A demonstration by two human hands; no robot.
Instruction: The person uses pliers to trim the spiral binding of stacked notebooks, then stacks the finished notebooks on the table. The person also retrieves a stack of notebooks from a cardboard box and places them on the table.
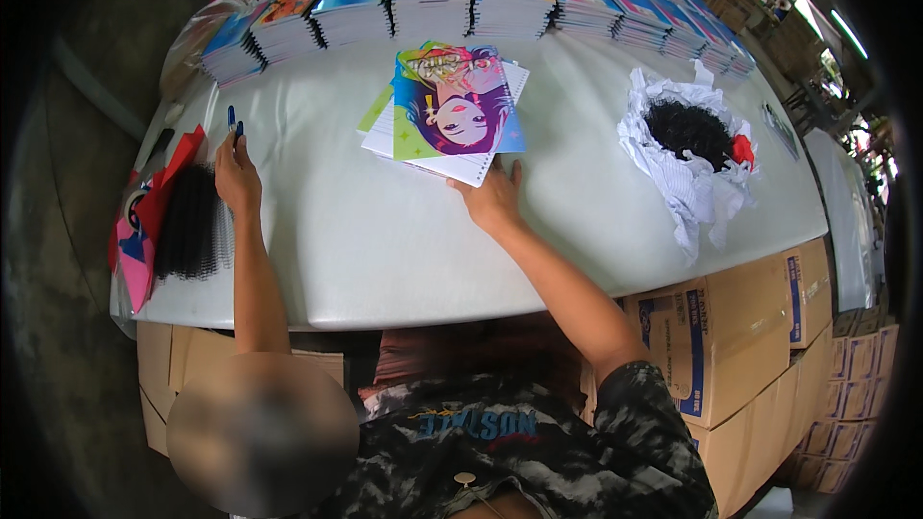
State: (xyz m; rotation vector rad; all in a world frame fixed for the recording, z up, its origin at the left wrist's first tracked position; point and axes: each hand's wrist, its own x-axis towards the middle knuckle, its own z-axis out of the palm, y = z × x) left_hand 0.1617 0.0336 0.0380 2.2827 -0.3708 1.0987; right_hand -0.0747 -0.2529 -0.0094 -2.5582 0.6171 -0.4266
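My left hand [238,176] is raised at the left of the table, closed round a slim dark-blue tool [232,119] that sticks up past the fingers; its exact kind is too small to tell. My right hand [493,200] grips the near edge of an unbound notebook [452,106] at the table's middle, with some fingers hidden beneath it. The notebook has a colourful cover with a drawn face, upside down to me, and its punched white pages [437,161] lie askew under it. Beside my left forearm lies a bundle of black spiral binding coils [195,221].
Stacks of spiral notebooks [428,10] line the white table's [385,250] far edge. On the right, crumpled white paper [663,178] holds tangled black coil scraps [687,133] and a red piece [742,151]. Red and pink material [144,231] lies far left. Cardboard boxes [731,327] stand below right.
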